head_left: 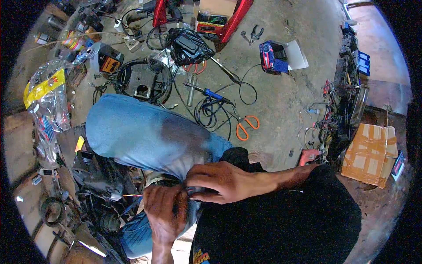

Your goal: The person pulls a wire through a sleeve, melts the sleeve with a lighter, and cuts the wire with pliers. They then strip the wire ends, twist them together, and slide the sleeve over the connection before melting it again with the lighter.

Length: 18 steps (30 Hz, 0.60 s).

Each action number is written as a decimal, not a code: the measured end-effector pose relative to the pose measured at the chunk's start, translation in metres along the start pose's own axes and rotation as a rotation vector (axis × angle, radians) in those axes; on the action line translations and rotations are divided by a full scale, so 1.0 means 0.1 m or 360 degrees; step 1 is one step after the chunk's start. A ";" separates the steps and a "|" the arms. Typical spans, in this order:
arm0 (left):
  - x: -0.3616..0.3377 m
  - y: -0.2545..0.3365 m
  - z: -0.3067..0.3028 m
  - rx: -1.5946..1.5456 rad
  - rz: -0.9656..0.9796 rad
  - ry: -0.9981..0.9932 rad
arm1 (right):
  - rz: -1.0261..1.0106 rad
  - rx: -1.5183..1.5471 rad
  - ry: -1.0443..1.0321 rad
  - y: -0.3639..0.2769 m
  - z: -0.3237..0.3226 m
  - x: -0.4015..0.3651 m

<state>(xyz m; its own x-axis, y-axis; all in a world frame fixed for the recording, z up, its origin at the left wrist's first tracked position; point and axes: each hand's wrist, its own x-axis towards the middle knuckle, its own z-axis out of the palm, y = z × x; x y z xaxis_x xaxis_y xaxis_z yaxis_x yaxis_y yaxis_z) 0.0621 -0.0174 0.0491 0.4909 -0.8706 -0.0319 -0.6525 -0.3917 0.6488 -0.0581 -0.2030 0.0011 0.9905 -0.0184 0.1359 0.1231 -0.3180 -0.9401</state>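
Note:
My left hand (165, 211) is closed, its fingers curled. A thin red-and-yellow wire (132, 195) runs from the dark machine parts at the left up to these fingers. Right beside it, my right hand (220, 182) has its fingers bent in a pinch, close against the left one. Whatever lies between the two sets of fingertips is small, dark and mostly hidden. Both hands are over my lap, near the blue jeans (136, 132) and the black shirt (281, 215). A black motorcycle-like part with wiring (99, 180) sits by my left hand.
On the floor lie orange-handled scissors (248, 127), a blue soldering iron (215, 95) with a coiled cord, pliers (255, 34) and an open blue box (274, 57). A taped cardboard box (367, 154) stands at right. Plastic packaging (48, 97) is at left.

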 end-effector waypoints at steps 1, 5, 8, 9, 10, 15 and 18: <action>0.01 0.01 0.00 -0.0023 -0.0028 0.0015 | -0.0075 -0.0047 0.0120 0.02 0.04 -0.01; 0.05 0.07 -0.05 -0.0139 -0.0147 -0.0005 | -0.0109 -0.0110 0.0159 0.03 0.05 -0.04; 0.07 0.11 -0.10 -0.0191 -0.0216 -0.0041 | -0.0131 -0.0103 0.0127 0.04 0.04 -0.02; 0.07 0.10 -0.12 -0.0213 -0.0193 -0.0069 | -0.0120 -0.0092 0.0096 0.04 0.03 -0.02; 0.07 0.08 -0.14 -0.0234 -0.0168 -0.0098 | -0.0109 -0.0083 0.0067 0.04 0.02 -0.03; 0.06 0.03 -0.17 -0.0176 -0.0090 -0.0137 | 0.0645 0.0713 -0.0171 -0.12 -0.06 0.09; 0.04 -0.04 -0.14 -0.0075 0.0077 -0.0105 | 0.1218 0.1450 -0.0306 -0.13 -0.10 0.14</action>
<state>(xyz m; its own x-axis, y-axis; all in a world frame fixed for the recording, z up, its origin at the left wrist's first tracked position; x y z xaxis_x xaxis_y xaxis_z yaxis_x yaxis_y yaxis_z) 0.0747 -0.0150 0.0572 0.4196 -0.9064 -0.0487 -0.6459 -0.3358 0.6856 -0.0468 -0.2085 0.0184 0.8090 0.2560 -0.5292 -0.5792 0.5009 -0.6431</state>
